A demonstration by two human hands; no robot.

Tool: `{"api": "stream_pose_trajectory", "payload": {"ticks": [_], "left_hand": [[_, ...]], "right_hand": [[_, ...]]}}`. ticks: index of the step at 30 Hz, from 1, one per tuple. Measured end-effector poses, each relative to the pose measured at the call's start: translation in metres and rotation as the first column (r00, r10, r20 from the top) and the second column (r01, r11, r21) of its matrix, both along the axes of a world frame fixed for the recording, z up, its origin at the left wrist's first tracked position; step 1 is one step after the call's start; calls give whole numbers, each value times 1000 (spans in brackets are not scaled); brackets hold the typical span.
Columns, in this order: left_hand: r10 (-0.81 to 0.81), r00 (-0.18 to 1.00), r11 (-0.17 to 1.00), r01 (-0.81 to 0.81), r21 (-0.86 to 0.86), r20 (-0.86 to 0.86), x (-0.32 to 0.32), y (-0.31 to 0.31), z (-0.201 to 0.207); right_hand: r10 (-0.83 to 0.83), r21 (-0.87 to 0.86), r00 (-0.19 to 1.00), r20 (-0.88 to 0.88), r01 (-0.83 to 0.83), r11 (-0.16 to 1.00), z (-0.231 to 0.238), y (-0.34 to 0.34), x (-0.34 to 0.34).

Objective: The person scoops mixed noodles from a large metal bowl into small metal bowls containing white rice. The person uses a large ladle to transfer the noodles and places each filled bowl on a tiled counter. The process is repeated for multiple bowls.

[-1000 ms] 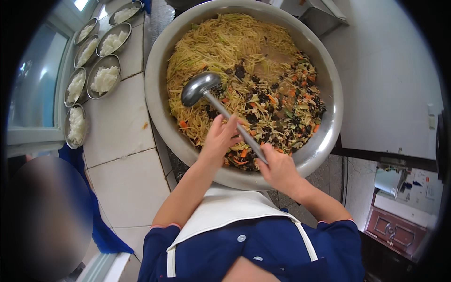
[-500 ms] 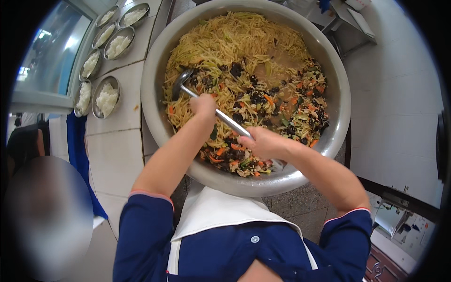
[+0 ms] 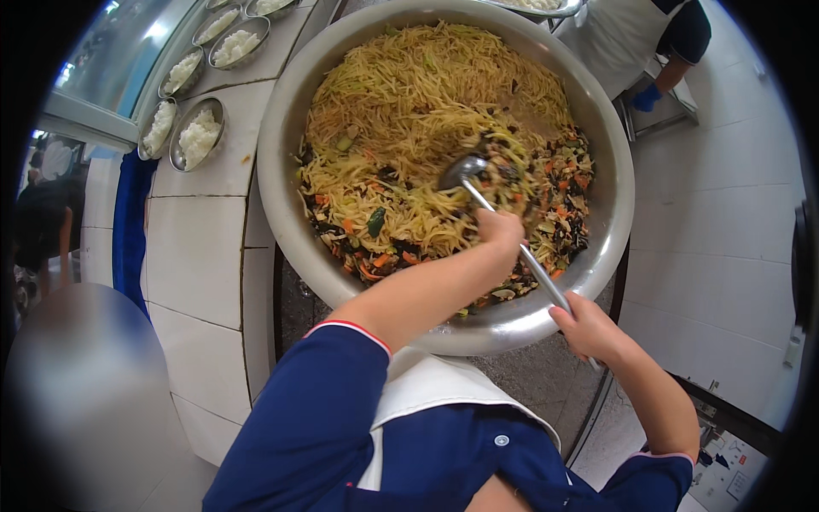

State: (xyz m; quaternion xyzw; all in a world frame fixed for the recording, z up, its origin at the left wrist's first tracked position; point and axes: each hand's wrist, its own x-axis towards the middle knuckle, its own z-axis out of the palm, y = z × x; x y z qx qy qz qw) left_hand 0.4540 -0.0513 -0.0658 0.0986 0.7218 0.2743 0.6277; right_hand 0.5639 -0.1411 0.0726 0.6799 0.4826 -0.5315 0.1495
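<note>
A long-handled metal ladle slants across a huge round metal pot. My left hand is closed around the handle below the bowl. Lower down, beyond the pot's near right rim, my right hand grips the handle close to its end. The ladle's bowl lies in the food near the pot's middle. Pale shredded strips fill the far and left parts. A mix of dark pieces, orange bits and green slices shows along the right and near sides, partly hidden by my left forearm.
Several metal bowls of white rice stand on the white tiled ledge at left. At the far right, a person in a white apron wears a blue glove. A rice tray shows at the top edge.
The ladle's bowl has moved from the pot's left side to its middle, dragging strips along. Both my hands have shifted right. A person and a rice tray have come into view at far right.
</note>
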Motion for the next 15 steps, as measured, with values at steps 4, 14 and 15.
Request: {"api": "stream_pose_trajectory", "payload": {"ticks": [4, 14, 15], "left_hand": [[53, 976, 995, -69, 67, 210, 37, -26, 14], [21, 532, 991, 102, -89, 847, 28, -116, 69], [26, 493, 985, 136, -106, 870, 23, -123, 64]], "right_hand": [[-95, 77, 991, 91, 88, 993, 30, -22, 28], [-11, -7, 949, 316, 14, 1000, 118, -75, 70], [36, -83, 951, 308, -11, 996, 118, -70, 66]]}}
